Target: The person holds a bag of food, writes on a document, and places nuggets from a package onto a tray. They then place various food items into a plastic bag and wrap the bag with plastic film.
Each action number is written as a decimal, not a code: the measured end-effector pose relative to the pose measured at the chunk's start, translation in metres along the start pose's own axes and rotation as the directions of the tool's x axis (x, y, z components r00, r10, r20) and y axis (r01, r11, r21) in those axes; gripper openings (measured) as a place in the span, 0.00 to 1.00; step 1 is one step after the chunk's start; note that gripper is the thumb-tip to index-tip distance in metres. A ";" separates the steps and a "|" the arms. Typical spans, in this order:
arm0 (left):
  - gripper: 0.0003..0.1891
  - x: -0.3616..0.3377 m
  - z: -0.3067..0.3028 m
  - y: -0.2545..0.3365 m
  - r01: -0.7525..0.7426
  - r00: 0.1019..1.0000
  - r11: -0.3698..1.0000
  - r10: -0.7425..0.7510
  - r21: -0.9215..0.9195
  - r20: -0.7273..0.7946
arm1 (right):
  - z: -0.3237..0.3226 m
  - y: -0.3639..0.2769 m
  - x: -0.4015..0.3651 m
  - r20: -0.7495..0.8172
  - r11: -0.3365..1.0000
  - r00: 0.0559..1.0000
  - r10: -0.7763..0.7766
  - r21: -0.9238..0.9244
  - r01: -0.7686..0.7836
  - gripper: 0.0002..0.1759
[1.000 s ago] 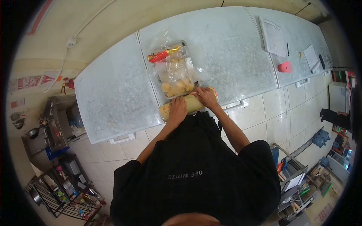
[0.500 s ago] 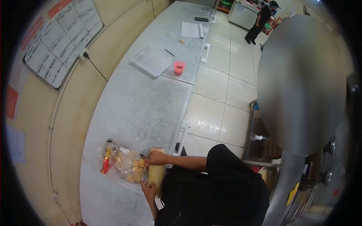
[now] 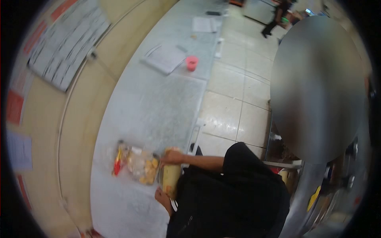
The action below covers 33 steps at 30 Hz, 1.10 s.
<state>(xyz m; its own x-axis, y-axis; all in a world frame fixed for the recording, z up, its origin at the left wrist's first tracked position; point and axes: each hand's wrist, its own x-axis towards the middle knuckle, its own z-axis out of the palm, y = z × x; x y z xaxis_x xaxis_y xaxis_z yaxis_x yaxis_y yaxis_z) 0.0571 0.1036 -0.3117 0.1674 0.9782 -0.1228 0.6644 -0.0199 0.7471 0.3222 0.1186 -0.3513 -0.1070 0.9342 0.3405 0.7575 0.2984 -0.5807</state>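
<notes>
A pale yellow roll with faint red print [image 3: 170, 179], like a roll of cling film, lies at the near edge of the steel table, beside my body. My right hand [image 3: 172, 157] is at its far end, fingers bent and closed toward the table. Close to the near end is my left hand [image 3: 163, 197], its fingertips pinched together. Whatever thin thing the fingers hold is blurred. Just beyond the hands lies a clear plastic bag [image 3: 137, 166] with several yellow-orange pieces [image 3: 151, 168] inside. A red and yellow packet [image 3: 117, 162] sits at the bag's far side.
Farther along the table [image 3: 158, 107] stand a pink cup [image 3: 191, 63] and papers [image 3: 164, 58], with a notepad [image 3: 204, 25] and a dark flat object [image 3: 213, 13] beyond. A wall with a written board [image 3: 69, 43] borders the table. Another person [image 3: 278, 18] is across the tiled floor.
My view has shifted, so table things appear slightly higher and to the right. Both hands remain at the roll, slightly apart from the bag. The distant person has moved.
</notes>
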 end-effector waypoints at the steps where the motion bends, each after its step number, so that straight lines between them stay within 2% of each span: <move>1: 0.16 -0.001 0.000 -0.016 0.228 0.968 0.965 -0.211 -0.128 0.135 | 0.006 0.005 -0.005 0.024 0.993 1.000 0.009 0.119 -0.012 0.11; 2: 0.10 -0.007 -0.023 0.045 0.386 0.917 0.874 -0.329 -0.295 0.226 | 0.007 0.011 -0.008 -0.050 0.983 0.988 -0.145 0.107 0.150 0.12; 3: 0.11 -0.006 -0.037 0.045 0.306 0.932 0.895 -0.211 -0.324 0.295 | 0.005 0.009 -0.004 -0.122 0.977 0.972 -0.202 0.043 0.209 0.12; 4: 0.12 -0.008 -0.043 0.029 0.192 0.949 0.923 -0.088 -0.332 0.304 | -0.002 0.008 -0.004 0.078 0.990 0.987 -0.141 0.001 0.141 0.11; 5: 0.12 -0.011 -0.057 0.039 0.151 0.942 0.939 -0.042 -0.309 0.334 | -0.014 -0.001 0.008 0.281 0.979 0.944 0.171 -0.155 -0.132 0.05; 6: 0.12 -0.014 -0.075 0.048 0.156 0.917 0.961 -0.055 -0.228 0.395 | -0.050 -0.016 0.020 0.114 0.992 0.993 0.011 0.123 -0.025 0.11; 7: 0.13 -0.017 -0.093 0.059 0.148 0.881 0.976 -0.057 -0.158 0.470 | -0.076 -0.035 0.032 0.056 0.979 0.998 -0.023 0.202 0.011 0.21; 8: 0.13 -0.023 -0.111 0.075 0.197 0.902 0.966 -0.110 -0.170 0.418 | -0.103 -0.048 0.045 0.137 0.967 0.989 -0.061 0.254 0.025 0.25; 9: 0.13 -0.024 -0.129 0.095 0.229 0.873 0.941 -0.085 -0.251 0.480 | -0.131 -0.061 0.059 0.227 0.955 0.971 -0.070 0.297 0.000 0.26; 10: 0.14 -0.026 -0.141 0.110 0.251 0.833 0.914 -0.037 -0.318 0.552 | -0.154 -0.071 0.066 0.390 0.966 0.921 -0.014 0.244 -0.088 0.25; 11: 0.14 -0.027 -0.159 0.127 0.258 0.843 0.908 -0.044 -0.331 0.536 | -0.176 -0.086 0.080 0.438 0.959 0.898 -0.054 0.272 -0.075 0.24; 13: 0.15 -0.032 -0.199 0.153 0.149 0.816 0.931 0.075 -0.334 0.573 | -0.213 -0.118 0.100 0.488 0.956 0.868 -0.098 0.288 -0.054 0.24; 15: 0.17 -0.037 -0.235 0.173 -0.032 0.856 0.917 0.231 -0.399 0.463 | -0.239 -0.145 0.119 0.374 0.945 0.890 -0.263 0.287 0.158 0.25; 17: 0.18 -0.034 -0.275 0.200 -0.232 0.815 0.878 0.411 -0.419 0.410 | -0.269 -0.166 0.142 0.266 0.917 0.885 -0.382 0.231 0.326 0.25; 18: 0.18 -0.031 -0.286 0.211 -0.227 0.821 0.876 0.407 -0.425 0.400 | -0.282 -0.173 0.154 0.206 0.883 0.862 -0.464 0.181 0.432 0.26; 19: 0.16 -0.026 -0.293 0.221 -0.394 0.789 0.797 0.548 -0.458 0.276 | -0.294 -0.177 0.166 0.220 0.876 0.850 -0.479 0.189 0.444 0.28; 20: 0.15 -0.019 -0.300 0.229 -0.555 0.722 0.692 0.676 -0.461 0.147 | -0.301 -0.180 0.179 0.146 0.845 0.835 -0.531 0.175 0.506 0.29; 21: 0.15 -0.011 -0.305 0.233 -0.561 0.722 0.690 0.678 -0.457 0.138 | -0.305 -0.183 0.192 0.069 0.811 0.812 -0.579 0.155 0.565 0.30; 23: 0.12 0.007 -0.316 0.238 -0.696 0.702 0.661 0.709 -0.282 -0.072 | -0.308 -0.191 0.223 -0.128 0.749 0.743 -0.656 0.008 0.663 0.31; 24: 0.11 0.022 -0.328 0.243 -0.668 0.737 0.716 0.675 -0.205 -0.042 | -0.305 -0.184 0.238 -0.192 0.739 0.724 -0.663 -0.017 0.673 0.32; 26: 0.11 0.062 -0.343 0.243 -0.629 0.776 0.773 0.631 -0.084 -0.002 | -0.300 -0.181 0.268 -0.142 0.814 0.801 -0.581 -0.101 0.572 0.30; 27: 0.11 0.084 -0.348 0.239 -0.622 0.782 0.782 0.623 -0.042 0.013 | -0.291 -0.177 0.287 -0.128 0.856 0.846 -0.517 -0.074 0.512 0.28; 30: 0.11 0.161 -0.358 0.216 -0.669 0.743 0.739 0.667 0.073 0.059 | -0.255 -0.159 0.347 -0.128 0.907 0.902 -0.412 0.042 0.420 0.25; 32: 0.13 0.210 -0.359 0.197 -0.510 0.858 0.853 0.495 0.110 0.139 | -0.223 -0.132 0.389 -0.112 0.878 0.883 -0.457 0.103 0.468 0.26; 33: 0.13 0.232 -0.356 0.189 -0.522 0.851 0.846 0.508 0.112 0.129 | -0.201 -0.113 0.407 -0.131 0.875 0.872 -0.473 0.046 0.481 0.26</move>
<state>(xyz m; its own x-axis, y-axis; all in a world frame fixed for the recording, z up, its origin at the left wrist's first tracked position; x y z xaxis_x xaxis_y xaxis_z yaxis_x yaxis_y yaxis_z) -0.0384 0.4009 0.0335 0.5746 0.7959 0.1908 0.5557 -0.5505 0.6230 0.3228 0.4262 0.0017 -0.3669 0.6475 0.6679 0.5817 0.7200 -0.3785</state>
